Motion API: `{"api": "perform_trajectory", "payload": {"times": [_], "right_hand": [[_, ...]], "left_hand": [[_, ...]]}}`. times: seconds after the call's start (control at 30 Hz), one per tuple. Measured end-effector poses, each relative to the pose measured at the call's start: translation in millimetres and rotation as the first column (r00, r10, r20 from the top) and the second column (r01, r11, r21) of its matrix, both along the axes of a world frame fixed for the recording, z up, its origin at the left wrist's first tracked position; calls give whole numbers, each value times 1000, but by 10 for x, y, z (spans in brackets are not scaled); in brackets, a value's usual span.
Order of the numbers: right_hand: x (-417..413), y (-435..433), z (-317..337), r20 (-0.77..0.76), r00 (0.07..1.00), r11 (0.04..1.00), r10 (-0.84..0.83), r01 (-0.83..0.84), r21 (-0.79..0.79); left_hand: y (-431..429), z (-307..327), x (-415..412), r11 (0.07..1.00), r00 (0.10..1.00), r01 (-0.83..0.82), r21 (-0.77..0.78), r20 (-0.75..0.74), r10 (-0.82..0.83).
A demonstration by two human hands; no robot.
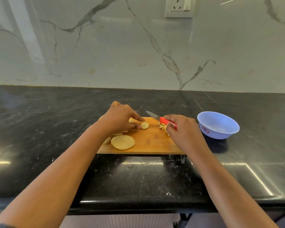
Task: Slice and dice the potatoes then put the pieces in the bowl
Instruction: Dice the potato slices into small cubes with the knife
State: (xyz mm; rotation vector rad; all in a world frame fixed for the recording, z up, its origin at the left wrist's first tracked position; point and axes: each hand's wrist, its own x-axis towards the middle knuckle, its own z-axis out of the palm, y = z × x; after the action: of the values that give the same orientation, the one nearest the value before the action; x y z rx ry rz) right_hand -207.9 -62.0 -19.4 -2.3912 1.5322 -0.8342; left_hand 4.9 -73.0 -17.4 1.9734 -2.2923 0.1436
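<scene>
Red plastic shows in the right hand [183, 130], whose fingers curl round the handle of a small steel-bladed knife [161, 120] beside pale diced potato pieces [161, 127]. The left hand [120, 119] pinches a small round potato slice [144, 125] between forefinger and thumb. Larger potato slices [123, 142] lie on the rectangular wooden cutting board [155, 143]. To its right, a lilac plastic bowl [218, 134] stands on the speckled black stone counter [39, 129], backed by a veined marble wall [105, 46].

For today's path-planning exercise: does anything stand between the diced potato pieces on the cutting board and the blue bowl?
Only the right hand, gripping the red-handled knife, sits between the diced potato pieces and the blue bowl. Past the hand, only black countertop separates them.
</scene>
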Motion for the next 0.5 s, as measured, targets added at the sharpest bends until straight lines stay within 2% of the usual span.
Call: {"api": "perform_trajectory", "payload": {"times": [0.2, 0.37, 0.5], "right_hand": [[5, 54, 7, -13, 1000, 1000, -2, 2, 9], [7, 120, -48, 7, 1000, 1000, -11, 11, 0], [22, 137, -79, 30, 999, 999, -35, 34, 15]], "left_hand": [[-4, -28, -70, 999, 997, 30, -14, 65, -29], [35, -28, -194, 997, 992, -15, -77, 122, 25], [92, -45, -259, 995, 992, -58, -82, 107, 67]]}}
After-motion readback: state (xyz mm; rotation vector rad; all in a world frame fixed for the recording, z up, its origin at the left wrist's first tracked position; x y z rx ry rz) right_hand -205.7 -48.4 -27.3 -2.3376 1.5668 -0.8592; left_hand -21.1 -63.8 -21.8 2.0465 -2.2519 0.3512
